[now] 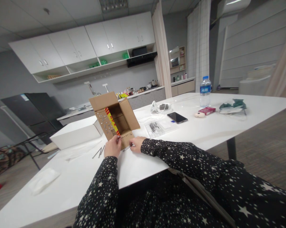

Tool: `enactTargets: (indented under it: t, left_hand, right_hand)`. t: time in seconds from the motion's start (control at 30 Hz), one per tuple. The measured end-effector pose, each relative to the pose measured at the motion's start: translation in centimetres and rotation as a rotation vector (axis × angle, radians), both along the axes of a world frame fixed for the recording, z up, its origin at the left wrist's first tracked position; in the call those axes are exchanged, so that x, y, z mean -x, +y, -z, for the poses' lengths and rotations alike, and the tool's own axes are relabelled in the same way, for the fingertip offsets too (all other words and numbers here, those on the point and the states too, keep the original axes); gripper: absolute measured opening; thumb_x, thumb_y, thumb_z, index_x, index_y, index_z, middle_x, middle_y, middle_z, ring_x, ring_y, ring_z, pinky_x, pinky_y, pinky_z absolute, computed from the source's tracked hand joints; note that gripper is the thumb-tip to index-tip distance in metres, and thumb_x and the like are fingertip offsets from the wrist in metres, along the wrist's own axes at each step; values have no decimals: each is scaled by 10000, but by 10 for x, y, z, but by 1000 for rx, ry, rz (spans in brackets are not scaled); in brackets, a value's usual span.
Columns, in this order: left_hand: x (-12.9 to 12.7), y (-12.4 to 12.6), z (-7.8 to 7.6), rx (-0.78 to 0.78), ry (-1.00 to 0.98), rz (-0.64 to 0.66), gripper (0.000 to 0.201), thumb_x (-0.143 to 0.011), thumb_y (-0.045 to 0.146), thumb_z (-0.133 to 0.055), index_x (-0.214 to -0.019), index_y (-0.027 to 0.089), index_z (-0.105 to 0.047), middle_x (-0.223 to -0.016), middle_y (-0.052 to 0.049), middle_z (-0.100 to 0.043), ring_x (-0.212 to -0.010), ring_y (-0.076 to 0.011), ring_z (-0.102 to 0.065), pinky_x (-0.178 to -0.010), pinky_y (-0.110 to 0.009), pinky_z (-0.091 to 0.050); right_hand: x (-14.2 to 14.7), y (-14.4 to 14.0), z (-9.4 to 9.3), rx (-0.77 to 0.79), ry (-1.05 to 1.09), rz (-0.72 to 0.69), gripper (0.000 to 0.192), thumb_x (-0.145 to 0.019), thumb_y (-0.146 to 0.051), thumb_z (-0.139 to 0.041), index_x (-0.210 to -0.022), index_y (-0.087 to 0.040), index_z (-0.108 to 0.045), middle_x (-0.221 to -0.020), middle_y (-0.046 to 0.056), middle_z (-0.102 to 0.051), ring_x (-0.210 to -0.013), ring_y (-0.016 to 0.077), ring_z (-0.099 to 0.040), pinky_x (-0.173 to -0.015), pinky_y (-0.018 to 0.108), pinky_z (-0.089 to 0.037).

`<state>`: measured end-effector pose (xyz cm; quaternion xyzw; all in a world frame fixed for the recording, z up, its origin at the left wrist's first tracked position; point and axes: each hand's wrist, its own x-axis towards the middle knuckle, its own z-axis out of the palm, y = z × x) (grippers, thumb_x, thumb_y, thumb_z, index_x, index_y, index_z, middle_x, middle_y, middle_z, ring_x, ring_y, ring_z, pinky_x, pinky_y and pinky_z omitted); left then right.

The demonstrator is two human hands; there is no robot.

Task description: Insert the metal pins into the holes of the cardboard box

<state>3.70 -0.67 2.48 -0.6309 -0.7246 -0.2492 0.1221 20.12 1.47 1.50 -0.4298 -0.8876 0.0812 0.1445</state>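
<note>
1. The left hand (113,146) is closed in a pinch on the front flap of the cardboard box (114,117), which stands open near the near edge of the surface (204,133)
2. The right hand (137,144) lies just beside the box, fingers closed on a thin metal pin (127,147)
3. More pins (98,152) lie loose to the left; a white box (76,131) sits behind them
4. The step in hand looks like fitting pins into the flap's rows of holes; the next move calls for a steady flap and a fine aim

white table (204,133); cardboard box (115,118), phone (177,117), water bottle (205,91)
</note>
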Motion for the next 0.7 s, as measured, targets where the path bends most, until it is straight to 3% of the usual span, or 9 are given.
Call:
enactTargets:
  t: [0.53, 0.7]
  left_hand:
    - [2, 2, 3, -37, -32, 36, 258, -830, 342, -450, -947, 239, -656, -839, -54, -709, -801, -210, -645, -703, -296, -465]
    - [4, 3, 3, -29, -28, 79, 253, -824, 290, -445, -953, 224, -652, -923, -58, -702, -839, -197, -637, -770, -302, -474]
  right_hand:
    - [-2, 0, -2, 28, 17, -24, 281, -775, -357, -502, -996, -240, -630, -1005, 69, -672, -909, 240, -618, -702, 311, -453]
    - [-3, 0, -2, 12, 10, -30, 281, -768, -348, -494, -987, -242, -633, -986, 66, -675, -893, 238, -621, -689, 312, -454]
